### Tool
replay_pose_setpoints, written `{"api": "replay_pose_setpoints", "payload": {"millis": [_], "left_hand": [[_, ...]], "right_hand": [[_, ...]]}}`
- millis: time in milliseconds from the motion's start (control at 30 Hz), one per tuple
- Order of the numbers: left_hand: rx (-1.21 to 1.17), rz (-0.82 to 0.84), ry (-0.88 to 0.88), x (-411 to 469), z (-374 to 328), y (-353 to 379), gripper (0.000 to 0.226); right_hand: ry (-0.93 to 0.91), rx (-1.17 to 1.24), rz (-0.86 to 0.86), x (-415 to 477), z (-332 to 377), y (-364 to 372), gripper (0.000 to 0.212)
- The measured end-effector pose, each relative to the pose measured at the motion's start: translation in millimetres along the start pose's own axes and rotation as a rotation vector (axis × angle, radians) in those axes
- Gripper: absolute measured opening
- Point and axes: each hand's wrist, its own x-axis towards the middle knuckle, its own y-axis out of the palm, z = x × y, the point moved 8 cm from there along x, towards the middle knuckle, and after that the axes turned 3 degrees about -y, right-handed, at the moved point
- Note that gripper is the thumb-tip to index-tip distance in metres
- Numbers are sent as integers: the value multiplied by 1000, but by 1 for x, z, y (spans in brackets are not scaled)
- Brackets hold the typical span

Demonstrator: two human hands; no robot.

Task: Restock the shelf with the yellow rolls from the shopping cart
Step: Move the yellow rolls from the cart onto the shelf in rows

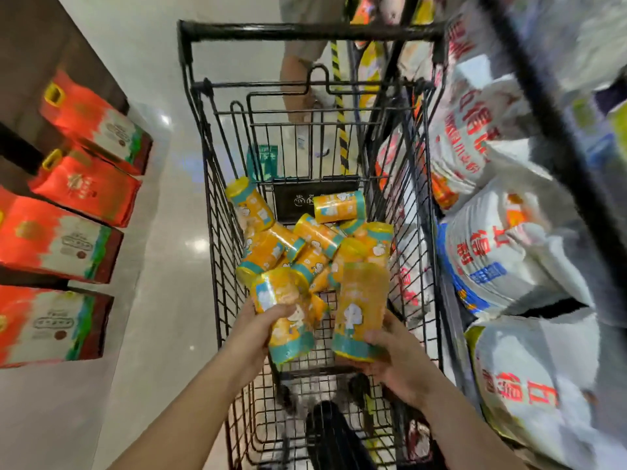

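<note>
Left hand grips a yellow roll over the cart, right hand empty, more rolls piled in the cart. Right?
No. Head view: the right hand grips a second yellow roll. The rest holds: left hand grips its yellow roll over the cart, more rolls piled inside.

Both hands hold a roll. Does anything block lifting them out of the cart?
Nothing visible does. The left hand grips the left roll, the right hand the right roll, both clear of the pile; the cart is open on top.
</note>
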Motion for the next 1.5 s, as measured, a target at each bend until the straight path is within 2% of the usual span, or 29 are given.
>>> {"api": "replay_pose_setpoints", "payload": {"millis": [167, 267, 333, 433, 533, 900, 1067, 1100, 1200, 1333, 1433, 1500], "left_hand": [[47, 146, 115, -63, -38, 17, 65], [36, 188, 202, -100, -59, 27, 55], [44, 236, 247, -128, -71, 35, 55], [62, 304, 291, -171, -85, 46, 41], [103, 358, 314, -214, -96, 57, 52], [276, 678, 479, -344, -104, 153, 65], [350, 899, 550, -412, -80, 212, 45], [367, 938, 559, -427, -73, 224, 47], [420, 1051, 588, -475, -53, 258, 59], [447, 1176, 629, -541, -22, 299, 56], [456, 1263, 673, -593, 4, 327, 54], [456, 1332, 704, -630, 22, 343, 51]], "right_hand": [[-134, 142, -20, -62, 20, 31, 88], [-238, 161, -5, -99, 29, 56, 89], [-310, 223, -39, -125, 33, 70, 98], [-424, 320, -91, -164, 41, 88, 105], [-496, 353, -126, -206, 50, 103, 110], [-874, 282, -383, -383, 73, 81, 115], [-995, 270, -536, -474, 65, 55, 118], [-1019, 254, -564, -494, 63, 52, 118], [-1106, 193, -644, -559, 55, 42, 114], [-1236, 135, -722, -644, 42, 30, 105], [-1338, 124, -751, -706, 28, 21, 80], [-1379, 112, -791, -746, 17, 14, 78]]}}
